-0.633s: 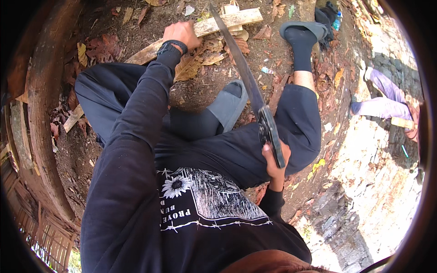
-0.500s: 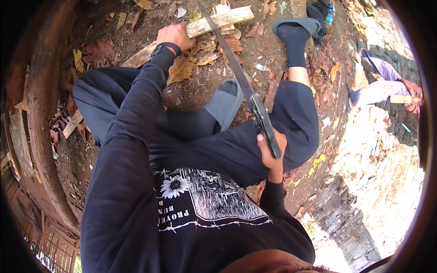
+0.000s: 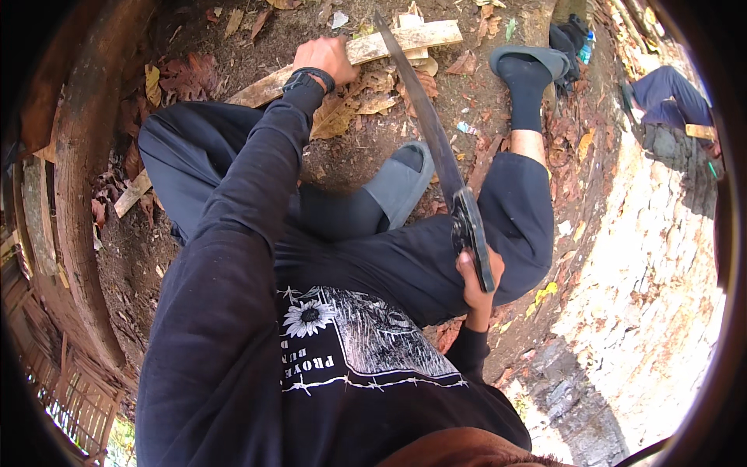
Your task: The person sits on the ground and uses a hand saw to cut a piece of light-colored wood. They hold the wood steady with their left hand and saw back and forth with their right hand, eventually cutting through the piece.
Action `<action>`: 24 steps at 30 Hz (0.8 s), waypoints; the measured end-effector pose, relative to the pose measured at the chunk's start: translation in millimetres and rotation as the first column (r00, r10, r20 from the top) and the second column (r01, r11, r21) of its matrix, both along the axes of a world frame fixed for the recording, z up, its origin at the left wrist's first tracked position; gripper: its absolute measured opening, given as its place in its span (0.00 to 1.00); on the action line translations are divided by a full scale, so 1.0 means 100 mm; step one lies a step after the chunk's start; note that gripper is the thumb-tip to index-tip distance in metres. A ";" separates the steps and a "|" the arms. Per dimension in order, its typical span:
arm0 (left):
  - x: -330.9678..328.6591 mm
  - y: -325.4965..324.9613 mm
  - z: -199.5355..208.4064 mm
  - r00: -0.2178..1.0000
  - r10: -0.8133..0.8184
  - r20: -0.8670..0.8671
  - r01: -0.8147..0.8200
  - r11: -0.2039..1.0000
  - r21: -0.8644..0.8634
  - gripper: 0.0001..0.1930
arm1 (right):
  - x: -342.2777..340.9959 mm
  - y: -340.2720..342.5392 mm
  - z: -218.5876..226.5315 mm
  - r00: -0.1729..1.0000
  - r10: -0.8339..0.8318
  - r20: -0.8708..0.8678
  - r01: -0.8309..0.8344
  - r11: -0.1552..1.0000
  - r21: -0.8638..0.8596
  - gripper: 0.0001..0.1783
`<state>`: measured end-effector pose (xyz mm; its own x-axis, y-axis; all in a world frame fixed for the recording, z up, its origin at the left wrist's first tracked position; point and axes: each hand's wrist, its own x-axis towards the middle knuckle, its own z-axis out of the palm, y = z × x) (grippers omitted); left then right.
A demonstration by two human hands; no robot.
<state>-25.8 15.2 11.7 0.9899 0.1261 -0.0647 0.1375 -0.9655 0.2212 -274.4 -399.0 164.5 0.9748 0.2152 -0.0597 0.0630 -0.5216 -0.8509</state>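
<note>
My left hand (image 3: 325,61) is closed round a pale wooden strip (image 3: 416,36) lying slantwise near the ground, with a dark band on the wrist. In my right hand (image 3: 479,280) is the dark handle of a handsaw (image 3: 436,140). The saw's long grey blade points away and to the left. Its far end crosses over the strip, right of my left hand; I cannot tell whether blade and wood touch. A short pale wood piece (image 3: 419,53) lies crosswise under the strip.
My bent legs and grey slippers (image 3: 401,194) flank the work. Dry leaves (image 3: 334,117) litter the soil. A thick log (image 3: 78,233) runs along the left. Far right, a person (image 3: 673,89) in dark trousers sits by a wood piece (image 3: 700,131). A bottle (image 3: 586,48) stands near dark cloth.
The whole view has shifted, so my hands, saw and strip appear slightly farther right. Both grips are unchanged. The person at the right shows darker trousers and a different pose.
</note>
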 end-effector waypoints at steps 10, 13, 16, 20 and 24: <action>0.03 -0.04 0.00 0.999 -0.034 0.034 0.034 0.999 0.001 0.30 | 1.20 0.91 -0.65 0.999 -0.013 -0.036 0.022 0.962 0.272 0.08; -0.01 -0.09 0.05 1.000 -0.024 -0.008 0.024 1.000 -0.017 0.29 | 1.06 0.92 -0.56 0.998 0.011 0.054 -0.020 0.985 0.172 0.09; 0.04 0.02 -0.03 0.999 -0.021 -0.023 0.021 0.999 -0.026 0.32 | 0.58 0.58 -0.23 0.998 0.027 0.050 -0.031 0.997 0.075 0.08; -0.01 -0.03 -0.04 1.000 -0.015 0.019 0.015 1.000 0.001 0.29 | -0.07 -0.03 0.12 0.999 0.012 -0.035 -0.013 0.999 -0.052 0.12; -0.01 0.02 -0.04 1.000 -0.024 0.008 0.024 0.999 0.022 0.30 | 0.21 0.23 0.06 0.999 0.031 -0.014 -0.031 0.998 -0.047 0.07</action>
